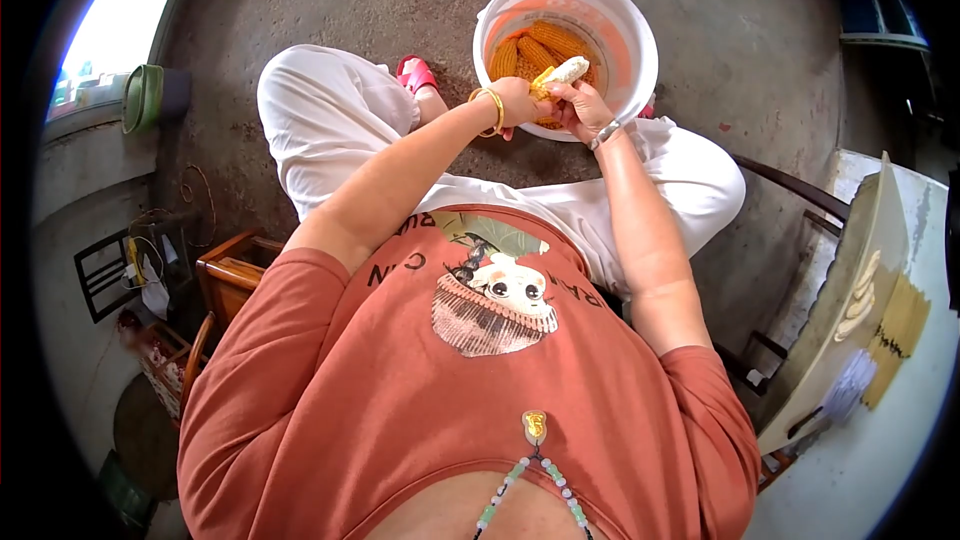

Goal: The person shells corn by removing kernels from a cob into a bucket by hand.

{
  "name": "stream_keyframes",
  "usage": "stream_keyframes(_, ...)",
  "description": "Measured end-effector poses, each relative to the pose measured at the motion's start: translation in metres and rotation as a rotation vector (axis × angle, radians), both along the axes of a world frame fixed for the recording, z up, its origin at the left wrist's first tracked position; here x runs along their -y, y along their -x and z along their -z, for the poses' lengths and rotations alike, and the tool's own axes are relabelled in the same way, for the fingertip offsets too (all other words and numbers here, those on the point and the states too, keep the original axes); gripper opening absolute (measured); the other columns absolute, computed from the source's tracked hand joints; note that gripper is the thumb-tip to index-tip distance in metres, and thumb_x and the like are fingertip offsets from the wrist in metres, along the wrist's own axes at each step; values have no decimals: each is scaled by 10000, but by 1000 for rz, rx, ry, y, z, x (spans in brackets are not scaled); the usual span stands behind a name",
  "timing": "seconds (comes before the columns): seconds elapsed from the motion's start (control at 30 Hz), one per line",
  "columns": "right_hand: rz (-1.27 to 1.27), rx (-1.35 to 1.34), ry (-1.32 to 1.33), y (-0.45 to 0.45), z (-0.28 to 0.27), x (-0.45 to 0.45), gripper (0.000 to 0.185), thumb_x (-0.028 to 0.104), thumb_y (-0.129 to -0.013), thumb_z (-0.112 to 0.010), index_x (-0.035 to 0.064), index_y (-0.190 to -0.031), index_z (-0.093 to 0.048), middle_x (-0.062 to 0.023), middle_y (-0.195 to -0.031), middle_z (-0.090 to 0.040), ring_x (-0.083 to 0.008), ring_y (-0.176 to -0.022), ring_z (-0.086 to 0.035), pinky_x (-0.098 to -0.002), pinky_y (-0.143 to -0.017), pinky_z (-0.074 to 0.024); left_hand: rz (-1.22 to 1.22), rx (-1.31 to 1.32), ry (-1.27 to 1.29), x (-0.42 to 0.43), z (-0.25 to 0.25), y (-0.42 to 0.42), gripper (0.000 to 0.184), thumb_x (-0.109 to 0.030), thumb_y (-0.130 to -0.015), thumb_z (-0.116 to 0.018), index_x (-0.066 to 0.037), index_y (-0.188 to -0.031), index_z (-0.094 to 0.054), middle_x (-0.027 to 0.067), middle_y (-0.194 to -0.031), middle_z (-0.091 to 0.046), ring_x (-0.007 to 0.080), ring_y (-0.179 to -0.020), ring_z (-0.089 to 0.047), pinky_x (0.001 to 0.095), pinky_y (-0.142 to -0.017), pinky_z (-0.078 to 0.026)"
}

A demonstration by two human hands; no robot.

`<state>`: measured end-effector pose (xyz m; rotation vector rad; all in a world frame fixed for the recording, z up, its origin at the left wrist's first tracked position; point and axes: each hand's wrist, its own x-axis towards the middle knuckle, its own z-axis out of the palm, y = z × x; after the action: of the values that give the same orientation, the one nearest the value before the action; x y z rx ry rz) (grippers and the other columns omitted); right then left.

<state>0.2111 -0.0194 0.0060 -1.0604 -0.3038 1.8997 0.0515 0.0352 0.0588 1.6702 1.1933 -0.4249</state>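
Note:
Over the near side of a white bucket, my left hand and my right hand are close together. Both have their fingers closed round one corn cob. Its far end is bare and whitish, and yellow kernels show lower down, between the hands. The cob's lower end is hidden by my fingers. Inside the bucket lie several orange-yellow corn cobs, with loose kernels beside them. A gold bangle is on my left wrist and a metal band on my right.
The bucket stands on a grey concrete floor between my knees. Wooden furniture is at the left. A pale-topped table stands at the right, with a dark chair rail beside my right knee. A green container is at the upper left.

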Motion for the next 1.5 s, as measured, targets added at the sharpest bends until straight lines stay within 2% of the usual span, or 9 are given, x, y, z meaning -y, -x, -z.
stream_keyframes(0.3, -81, 62, -58, -1, -6, 0, 359, 9, -838, -588, 13, -1159, -429, -93, -1022, -586, -169, -860, -624, -275, -736, -548, 36, -29, 23, -2, 0, 0, 569, -502, -835, -552, 56, -732, -586, 123, -567, -597, 187, -403, -583, 282, -371, -461)
stream_keyframes(0.6, 2, 151, -4, 6, 9, 1, 283, 33, -836, -613, 4, -1091, -495, -85, -1005, -596, -178, -821, -634, -282, -683, -562, 127, -90, -72, 4, -11, -6, 602, -523, -812, -549, 75, -825, -622, 131, -647, -636, 200, -491, -627, 310, -511, -515)
stream_keyframes(0.7, -3, 98, 4, 4, 11, 0, 344, 88, -818, -654, 15, -1110, -487, -87, -994, -596, -196, -826, -626, -309, -696, -560, 109, -98, -97, 6, -10, -10, 615, -539, -809, -545, 70, -833, -625, 143, -666, -642, 206, -486, -625, 312, -494, -510)
stream_keyframes(0.8, 26, 66, 8, 4, 7, 0, 330, 189, -852, -629, 38, -1109, -488, -68, -980, -598, -188, -828, -620, -327, -678, -554, 93, -62, -208, 10, -7, -10, 637, -567, -786, -560, 66, -832, -614, 139, -640, -628, 206, -484, -624, 303, -490, -511)
stream_keyframes(0.9, 72, 15, 66, 6, -3, -3, 318, 280, -883, -582, 64, -1103, -501, -52, -975, -596, -170, -820, -615, -324, -665, -545, 8, 20, -62, 8, -11, -5, 670, -614, -763, -566, 53, -828, -593, 118, -621, -614, 192, -461, -616, 278, -436, -497)
stream_keyframes(1.0, 49, 129, 28, 4, 7, -5, 332, 328, -885, -568, 79, -1100, -517, -47, -979, -594, -159, -830, -610, -310, -661, -538, -119, 39, 63, 5, -9, -2, 694, -653, -748, -558, 33, -851, -573, 96, -616, -604, 178, -432, -602, 252, -371, -464)
stream_keyframes(1.13, 67, 297, 8, 9, 5, -5, 370, 334, -862, -597, 79, -1121, -526, -41, -979, -587, -137, -826, -601, -300, -656, -539, -297, 126, 146, 4, 4, 1, 648, -619, -836, -449, 14, -902, -568, 91, -614, -600, 181, -421, -597, 254, -340, -454)
stream_keyframes(1.3, 123, 421, -40, 16, 9, -6, 403, 350, -835, -624, 52, -1099, -567, -32, -936, -599, -122, -794, -601, -294, -611, -543, -285, 120, 52, 10, 4, -2, 640, -569, -891, -364, 39, -882, -565, 114, -589, -585, 203, -417, -594, 297, -352, -463)
stream_keyframes(1.5, 109, 739, -157, 22, -4, -6, 378, 351, -854, -619, 7, -1007, -583, -47, -884, -607, -113, -750, -584, -260, -636, -500, -246, 140, -70, 14, 5, -5, 611, -487, -917, -319, 65, -826, -566, 158, -575, -580, 250, -431, -596, 345, -405, -486)
